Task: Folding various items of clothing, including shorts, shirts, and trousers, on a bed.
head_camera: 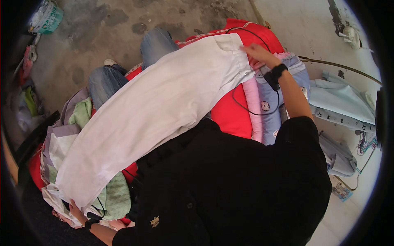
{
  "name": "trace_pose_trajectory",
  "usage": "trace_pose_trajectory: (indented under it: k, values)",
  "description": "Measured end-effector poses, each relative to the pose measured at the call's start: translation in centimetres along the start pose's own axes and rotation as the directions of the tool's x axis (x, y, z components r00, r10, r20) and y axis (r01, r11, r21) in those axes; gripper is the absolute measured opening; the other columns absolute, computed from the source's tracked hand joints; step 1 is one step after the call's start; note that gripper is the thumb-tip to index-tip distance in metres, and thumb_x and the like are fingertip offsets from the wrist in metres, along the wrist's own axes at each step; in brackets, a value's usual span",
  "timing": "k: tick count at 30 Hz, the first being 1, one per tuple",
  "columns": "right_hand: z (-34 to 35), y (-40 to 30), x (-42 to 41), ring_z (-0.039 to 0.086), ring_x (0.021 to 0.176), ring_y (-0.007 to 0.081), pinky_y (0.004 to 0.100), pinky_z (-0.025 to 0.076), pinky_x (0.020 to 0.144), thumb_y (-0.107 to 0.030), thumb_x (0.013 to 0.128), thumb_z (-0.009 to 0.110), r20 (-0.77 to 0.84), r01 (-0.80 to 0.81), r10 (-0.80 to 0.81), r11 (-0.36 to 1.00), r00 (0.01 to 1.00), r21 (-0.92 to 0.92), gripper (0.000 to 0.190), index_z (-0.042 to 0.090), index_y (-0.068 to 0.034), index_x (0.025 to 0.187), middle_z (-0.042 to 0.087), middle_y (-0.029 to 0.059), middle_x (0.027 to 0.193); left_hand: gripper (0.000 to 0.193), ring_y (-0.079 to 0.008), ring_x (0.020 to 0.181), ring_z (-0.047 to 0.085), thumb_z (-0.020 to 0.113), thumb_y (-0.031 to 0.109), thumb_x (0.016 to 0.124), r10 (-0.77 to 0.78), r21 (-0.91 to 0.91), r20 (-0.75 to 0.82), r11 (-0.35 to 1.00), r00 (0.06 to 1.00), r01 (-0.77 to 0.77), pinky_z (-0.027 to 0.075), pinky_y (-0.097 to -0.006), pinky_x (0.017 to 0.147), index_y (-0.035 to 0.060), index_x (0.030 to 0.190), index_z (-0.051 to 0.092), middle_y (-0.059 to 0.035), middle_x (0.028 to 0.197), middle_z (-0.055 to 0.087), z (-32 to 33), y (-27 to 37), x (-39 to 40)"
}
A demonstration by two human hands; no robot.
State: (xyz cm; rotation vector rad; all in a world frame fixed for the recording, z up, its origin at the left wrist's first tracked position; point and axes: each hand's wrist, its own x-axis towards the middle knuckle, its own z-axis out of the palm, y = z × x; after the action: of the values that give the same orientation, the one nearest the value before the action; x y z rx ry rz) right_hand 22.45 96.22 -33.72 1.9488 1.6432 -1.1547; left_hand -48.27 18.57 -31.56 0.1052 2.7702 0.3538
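Observation:
A pair of white trousers point(147, 92), folded lengthwise, lies stretched over a person's lap and the bedding. The waistband point(243, 58) with its metal button is at the upper right, and the leg ends are at the lower left. My left hand point(77, 212) is at the hem, its fingers against the cloth edge and partly hidden. At the other end, my right hand point(261, 55) reaches to the waistband, fingertips at its edge. Whether those fingertips pinch the cloth is unclear. Each wrist wears a black band with a small device and cable.
Red bedding point(231, 110) lies beneath, beside a pink roll point(253, 107) and blue flowered fabric point(267, 107). Green quilted cloth point(115, 196) is at lower left. Pale clothes point(341, 95) hang at right by a metal rod point(341, 67). A bucket point(50, 18) stands on the stained floor.

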Motion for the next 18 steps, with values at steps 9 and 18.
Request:
trace_pose_trajectory:
  k: [9, 18]
  values:
    - [1.9, 1.9, -4.5, 0.056, 0.062, 0.0131, 0.028, 0.047, 0.052, -0.057, 0.072, 0.069, 0.146, 0.001, 0.038, 0.965, 0.989, -0.261, 0.063, 0.055, 0.001, 0.092, 0.058, 0.007, 0.076, 0.053, -0.0205, 0.079, 0.054, 0.058, 0.043, 0.089, -0.017, -0.159, 0.068, 0.987, 0.998, 0.028, 0.045, -0.0322, 0.074, -0.0082, 0.105, 0.058, -0.0146, 0.095, 0.063, 1.4, 0.0, 0.0]
    - [3.9, 1.7, -1.1, 0.063, 0.092, 0.0168, 0.0297, 0.051, 0.081, -0.022, 0.08, 0.071, 0.357, -0.099, -0.077, 0.888, 0.931, 0.45, 0.05, 0.054, 0.001, 0.121, 0.065, 0.0079, 0.106, 0.056, -0.0262, 0.103, 0.056, 0.056, 0.034, 0.09, -0.061, -0.248, 0.142, 0.964, 0.988, 0.095, 0.044, -0.0337, 0.09, -0.0144, 0.118, 0.05, -0.0221, 0.116, 0.058, 0.7, 0.7, -2.7]
